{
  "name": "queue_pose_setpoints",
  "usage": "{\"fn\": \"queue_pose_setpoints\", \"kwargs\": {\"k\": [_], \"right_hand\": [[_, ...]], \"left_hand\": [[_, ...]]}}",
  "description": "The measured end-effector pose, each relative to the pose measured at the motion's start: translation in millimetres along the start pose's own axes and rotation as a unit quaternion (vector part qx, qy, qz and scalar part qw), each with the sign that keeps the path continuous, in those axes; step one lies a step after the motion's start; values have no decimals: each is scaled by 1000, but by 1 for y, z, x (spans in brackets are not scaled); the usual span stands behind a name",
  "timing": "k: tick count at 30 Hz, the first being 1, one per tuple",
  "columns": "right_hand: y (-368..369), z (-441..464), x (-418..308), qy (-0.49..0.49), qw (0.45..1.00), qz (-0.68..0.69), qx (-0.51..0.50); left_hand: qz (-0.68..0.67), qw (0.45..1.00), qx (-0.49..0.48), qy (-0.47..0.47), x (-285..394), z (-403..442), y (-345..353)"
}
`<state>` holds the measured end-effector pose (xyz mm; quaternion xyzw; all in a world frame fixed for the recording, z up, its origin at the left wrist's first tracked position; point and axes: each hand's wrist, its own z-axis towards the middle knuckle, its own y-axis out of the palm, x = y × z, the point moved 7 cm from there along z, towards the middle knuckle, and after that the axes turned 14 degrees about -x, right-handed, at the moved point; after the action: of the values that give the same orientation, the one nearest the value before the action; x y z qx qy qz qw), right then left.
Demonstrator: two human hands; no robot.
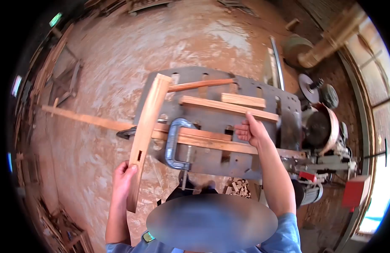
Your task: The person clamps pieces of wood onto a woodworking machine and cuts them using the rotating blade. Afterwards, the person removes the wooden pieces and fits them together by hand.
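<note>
My left hand (124, 179) is closed around the lower part of a long pale wooden board (146, 122). A small dark rectangular slot is cut through the board just above my thumb, and its far end lies over the metal table's left side. My right hand (253, 131) is over the table with its fingers loosely apart and nothing in them. Its thumb is close to a long wooden strip (224, 108); whether they touch I cannot tell. A shorter wood block (243, 100) lies just beyond that strip. Between my hands stands a blue C-clamp (171, 143) on wooden pieces.
The slotted metal table (207, 168) carries a reddish wooden strip (201, 85) at its far side and a long wooden rail (228, 146) near the clamp. Machinery with a round wheel (319, 126) stands at right. Wood offcuts (239, 188) lie on the floor below.
</note>
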<state>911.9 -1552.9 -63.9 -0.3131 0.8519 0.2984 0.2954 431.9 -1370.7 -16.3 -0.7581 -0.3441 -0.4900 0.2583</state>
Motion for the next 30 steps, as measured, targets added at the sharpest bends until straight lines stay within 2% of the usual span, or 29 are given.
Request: {"fn": "queue_pose_setpoints", "kwargs": {"k": [2,5,7,10,13,14,16,20,24,26,28,30], "right_hand": [[-17,66,23,49,998,34,-9],[-25,120,37,76,993,76,46],[-26,129,33,67,990,82,96],[-29,139,29,53,995,37,78],[-25,136,33,47,993,86,72],[-14,123,29,36,988,107,103],[-15,129,34,31,985,167,27],[-5,114,43,-108,939,320,65],[36,76,-3,-231,940,251,-30],[67,58,-40,-287,922,210,-151],[126,25,-78,-332,877,170,-303],[194,-26,-95,-415,877,103,-217]], "left_hand": [[-8,998,65,-21,-5,-25,-38],[-54,987,149,-39,-25,-65,-68],[-79,980,177,-37,-42,-93,-78],[-110,962,242,-63,-52,-137,-76],[-128,953,259,-89,-74,-172,-84],[-147,950,261,-92,-79,-177,-83],[-158,948,262,-83,-87,-184,-86],[-188,943,266,-62,-101,-191,-99],[-204,945,254,-34,-102,-196,-130],[-205,946,251,-16,-103,-198,-157],[-206,947,246,-15,-77,-193,-174],[-227,948,223,20,-93,-186,-212]]}}
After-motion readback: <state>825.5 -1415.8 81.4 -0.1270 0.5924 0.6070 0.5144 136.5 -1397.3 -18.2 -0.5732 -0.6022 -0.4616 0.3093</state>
